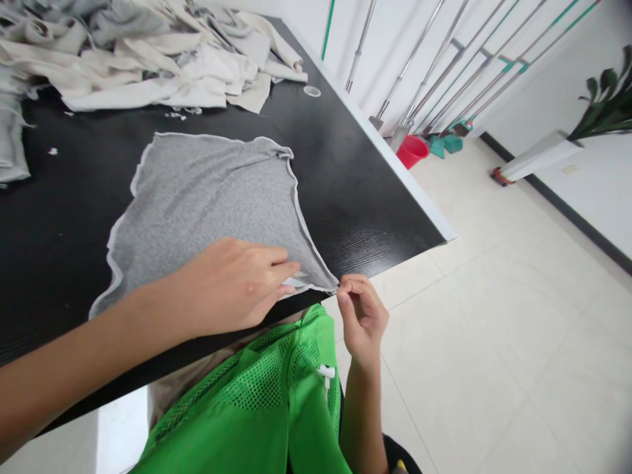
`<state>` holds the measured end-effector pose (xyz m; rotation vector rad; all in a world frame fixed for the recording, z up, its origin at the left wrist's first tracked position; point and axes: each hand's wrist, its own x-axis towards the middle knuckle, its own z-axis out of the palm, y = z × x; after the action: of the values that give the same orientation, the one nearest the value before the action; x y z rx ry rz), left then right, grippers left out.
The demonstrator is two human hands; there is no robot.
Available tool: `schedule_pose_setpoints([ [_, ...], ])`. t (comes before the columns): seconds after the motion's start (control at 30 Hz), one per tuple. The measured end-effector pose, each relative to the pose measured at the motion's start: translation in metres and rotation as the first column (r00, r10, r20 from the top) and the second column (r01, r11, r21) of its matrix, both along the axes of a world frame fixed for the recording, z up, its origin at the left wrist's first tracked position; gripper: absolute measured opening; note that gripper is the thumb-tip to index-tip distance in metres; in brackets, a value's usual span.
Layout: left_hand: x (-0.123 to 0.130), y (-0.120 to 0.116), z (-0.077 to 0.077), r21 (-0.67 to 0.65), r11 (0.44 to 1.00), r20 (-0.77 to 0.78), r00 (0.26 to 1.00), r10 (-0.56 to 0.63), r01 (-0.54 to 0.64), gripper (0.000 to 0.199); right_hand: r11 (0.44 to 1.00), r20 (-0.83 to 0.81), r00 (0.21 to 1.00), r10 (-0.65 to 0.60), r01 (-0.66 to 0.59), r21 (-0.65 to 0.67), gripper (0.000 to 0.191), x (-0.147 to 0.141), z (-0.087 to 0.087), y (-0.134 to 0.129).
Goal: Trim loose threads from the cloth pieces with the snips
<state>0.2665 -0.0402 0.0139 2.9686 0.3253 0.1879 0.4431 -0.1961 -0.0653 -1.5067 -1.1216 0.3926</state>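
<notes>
A grey piece of fabric (212, 191) with a pale, wavy edge lies spread on the black table (355, 197). At the table's near edge, my right hand (364, 316) pinches the fabric's near right corner between thumb and fingertips, pulling it to a point. My left hand (247, 280) rests over the fabric's near edge, its thumb and fingers closed around the edge where a lighter underside shows. The palm hides part of the cloth beneath it.
A heap of grey and cream cloths (162, 59) covers the table's far left. A whitish ring (312, 91) lies near the far edge. Mops and brooms lean on the wall beside a red bucket (413, 151); a plant (609, 99) stands at right.
</notes>
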Motion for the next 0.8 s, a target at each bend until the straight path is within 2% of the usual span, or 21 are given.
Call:
schedule_pose_setpoints([
  [0.17, -0.003, -0.006, 0.006, -0.003, 1.0, 0.004, 1.0, -0.029, 0.029, 0.023, 1.0, 0.043, 0.999, 0.026, -0.025, -0.016, 0.009, 0.0, -0.002, 0.001],
  [0.47, 0.021, -0.026, -0.014, 0.076, 0.994, 0.055, 0.995, -0.08, 0.076, 0.021, 1.0, 0.076, 0.997, 0.022, -0.021, -0.015, 0.01, 0.0, -0.005, 0.0],
  [0.63, 0.028, -0.03, -0.019, 0.105, 0.99, 0.078, 0.992, -0.098, 0.089, 0.025, 0.999, 0.062, 0.997, 0.039, -0.039, -0.008, 0.009, 0.001, -0.006, -0.001],
  [0.8, 0.031, -0.031, -0.023, 0.103, 0.988, 0.091, 0.988, -0.124, 0.114, 0.019, 1.0, 0.066, 0.998, 0.023, -0.022, -0.011, 0.01, 0.0, -0.006, -0.001],
])
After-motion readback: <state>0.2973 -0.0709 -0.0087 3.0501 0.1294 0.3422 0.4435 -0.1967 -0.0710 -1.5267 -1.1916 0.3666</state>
